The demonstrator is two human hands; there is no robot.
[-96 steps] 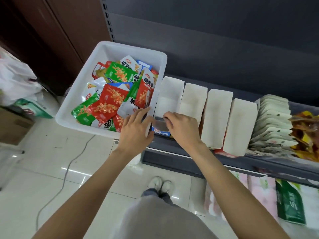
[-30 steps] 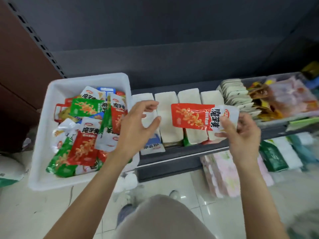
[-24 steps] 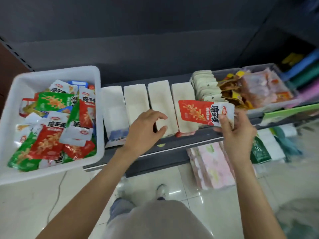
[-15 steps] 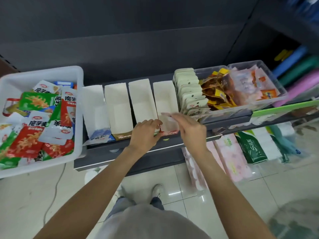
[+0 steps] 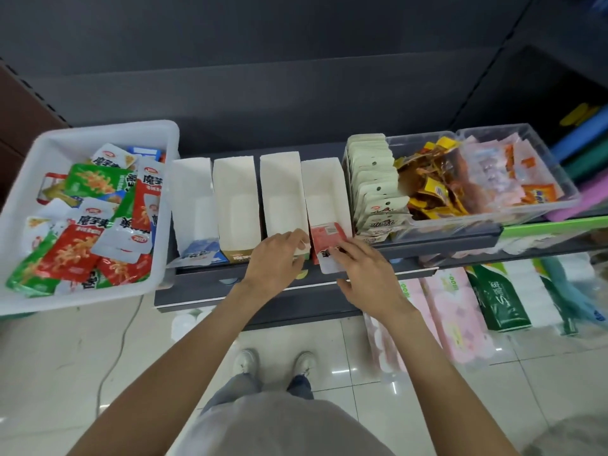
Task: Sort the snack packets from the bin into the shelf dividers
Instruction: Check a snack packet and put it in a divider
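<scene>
Dark grey metal shelf (image 5: 427,246) against a dark back panel, glossy pale tiled floor (image 5: 49,357) below.

Far left: white plastic bin (image 5: 19,199) heaped with red, green and white snack packets (image 5: 75,251), overhanging the shelf's left end.

Next, four white cardboard shelf dividers (image 5: 233,179) in a row, open-topped. First shows a blue-and-white packet at its front, second a brown-fronted one.

Left hand (image 5: 274,255) rests at the front of the third divider; its fingers (image 5: 297,236) are curled over the front lip beside the fourth. Whether they pinch the card, cannot tell.

Red-and-white snack packet (image 5: 327,236) lies at the front of the fourth divider, its white end sticking out over the shelf edge. Right hand (image 5: 365,274) sits just right of and over that near end; fingers (image 5: 345,250) loosely spread, tips on the packet's lower part, thumb underneath toward the shelf edge.

Right: clear plastic tub (image 5: 533,205) with pale green pouches, yellow-brown and pink packets. Pink and green tissue packs (image 5: 460,311) on the floor beneath.
</scene>
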